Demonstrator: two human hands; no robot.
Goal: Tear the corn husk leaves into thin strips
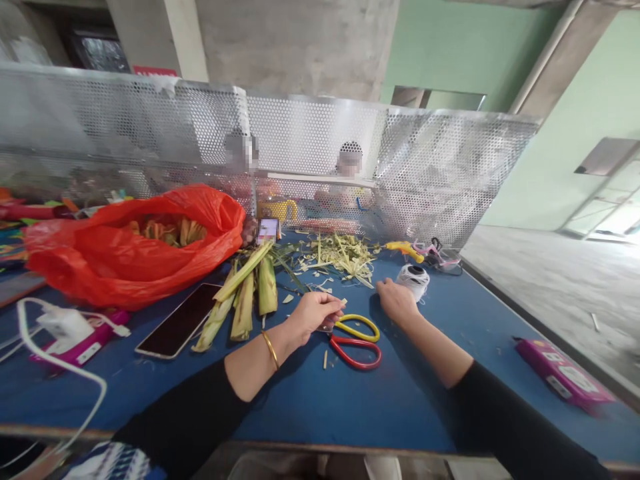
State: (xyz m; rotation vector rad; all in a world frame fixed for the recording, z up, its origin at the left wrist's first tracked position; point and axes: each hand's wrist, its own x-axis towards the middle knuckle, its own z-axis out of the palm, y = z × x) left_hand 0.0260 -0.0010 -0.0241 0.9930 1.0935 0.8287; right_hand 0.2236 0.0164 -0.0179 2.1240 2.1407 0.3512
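My left hand (316, 313), with a gold bangle on the wrist, is closed in a pinch on a small pale piece of husk (344, 302). Just below and right of it lie scissors (357, 364) with one yellow and one red handle, their blades partly hidden by that hand. My right hand (397, 301) rests low at the table, its fingers bent together; what they hold, if anything, is hidden. Right beside it sits a ball of white thread (414, 281). Beyond both hands spreads a pile of shredded pale green husk strips (345, 255).
Husk-covered stalks (243, 310) and a dark-screened phone (179, 321) lie on the left. An open red plastic bag (200, 260) holds more husks. A yellow tool (405, 250) lies at the back; a purple packet (563, 375) lies right. A perforated metal screen (310, 133) stands behind.
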